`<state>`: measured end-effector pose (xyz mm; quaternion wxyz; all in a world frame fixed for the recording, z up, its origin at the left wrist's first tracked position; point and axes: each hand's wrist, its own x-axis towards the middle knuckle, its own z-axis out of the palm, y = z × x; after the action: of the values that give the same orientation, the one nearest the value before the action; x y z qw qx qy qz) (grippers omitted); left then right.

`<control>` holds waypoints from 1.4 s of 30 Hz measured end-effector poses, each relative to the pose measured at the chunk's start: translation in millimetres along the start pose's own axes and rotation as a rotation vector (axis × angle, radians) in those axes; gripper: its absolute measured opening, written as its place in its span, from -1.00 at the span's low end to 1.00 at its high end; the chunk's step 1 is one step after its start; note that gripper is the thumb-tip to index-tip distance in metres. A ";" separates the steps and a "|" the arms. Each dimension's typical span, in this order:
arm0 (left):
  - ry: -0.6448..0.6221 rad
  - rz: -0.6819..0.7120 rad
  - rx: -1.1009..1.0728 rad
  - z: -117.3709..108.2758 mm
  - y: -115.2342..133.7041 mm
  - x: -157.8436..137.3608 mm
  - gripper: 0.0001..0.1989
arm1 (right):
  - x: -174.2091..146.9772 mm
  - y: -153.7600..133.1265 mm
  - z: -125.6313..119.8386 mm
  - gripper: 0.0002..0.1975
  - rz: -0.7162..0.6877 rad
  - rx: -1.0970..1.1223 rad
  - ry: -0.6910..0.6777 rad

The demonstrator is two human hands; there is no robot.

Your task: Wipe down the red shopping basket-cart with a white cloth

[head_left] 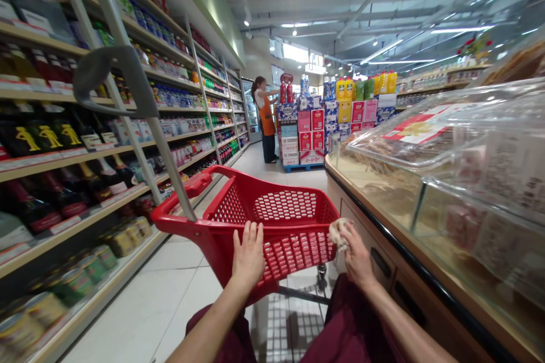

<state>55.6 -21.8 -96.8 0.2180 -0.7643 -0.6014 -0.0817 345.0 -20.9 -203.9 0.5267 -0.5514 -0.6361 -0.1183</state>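
Long shelves (106, 292) packed with bottles, cans and cartons are running down the left side of a bright store; pale floor tiles (179, 272) are stretching away beneath strip lights. Just ahead of the person, a red shopping cart (298, 228) is standing on the floor, between the shelves and a display worktop (404, 266) with a black edge; two metal bars (174, 181) are rising from its left side, carrying a grey handle (142, 79). The left hand (249, 252) is resting on the near rim of the cart, its fingers lying straight and slightly apart over the red plastic; the right hand (356, 255) is clamping its fingers on a crumpled, pale cloth (338, 232), which is sitting at the cart's right corner and, as far as the blurred view allows, is touching the rim there. Maroon trousers (353, 329) are showing below the forearms. Clear plastic packs (421, 130) are lying on the worktop at the right, their contents blurring too much to name. Farther back, a person in an orange apron (266, 119) is reaching toward red bottles (286, 91); these are standing on stacked cartons (311, 139), beside which yellow bottles (344, 89) are topping more boxes.
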 end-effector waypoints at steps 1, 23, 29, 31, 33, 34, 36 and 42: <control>-0.008 -0.008 -0.003 -0.9 1.1 -0.1 -0.34 | 14.6 -2.6 -2.1 -0.59 -0.040 0.004 -0.018; -0.010 0.013 -0.050 -1.3 0.2 -6.1 -0.33 | 65.5 -31.0 25.3 -0.64 -0.163 -0.086 -0.265; -0.028 -0.019 -0.062 0.0 5.2 -4.6 -0.34 | 82.5 -27.3 14.2 -0.67 0.072 0.095 -0.032; -0.035 -0.017 -0.066 -1.2 6.3 -5.1 -0.33 | 90.3 -37.1 20.3 -0.70 0.075 0.135 0.109; -0.036 -0.019 -0.060 -2.7 6.5 -6.3 -0.32 | 100.4 -43.7 28.1 -0.72 0.054 0.146 0.203; -0.036 -0.018 -0.056 -3.4 6.4 -7.0 -0.32 | 106.7 -45.6 32.1 -0.72 0.047 0.142 0.224; -0.038 -0.010 -0.050 -4.7 5.9 -8.3 -0.31 | 120.7 -47.3 39.4 -0.72 0.045 0.138 0.233; -0.043 0.001 -0.044 -6.2 3.7 -9.7 -0.32 | 116.3 -46.0 44.6 -0.76 -0.081 0.140 0.052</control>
<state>57.4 -33.8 -95.8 0.1882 -0.7708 -0.6036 -0.0783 301.9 62.1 -109.6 0.5753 -0.4837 -0.6506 -0.1089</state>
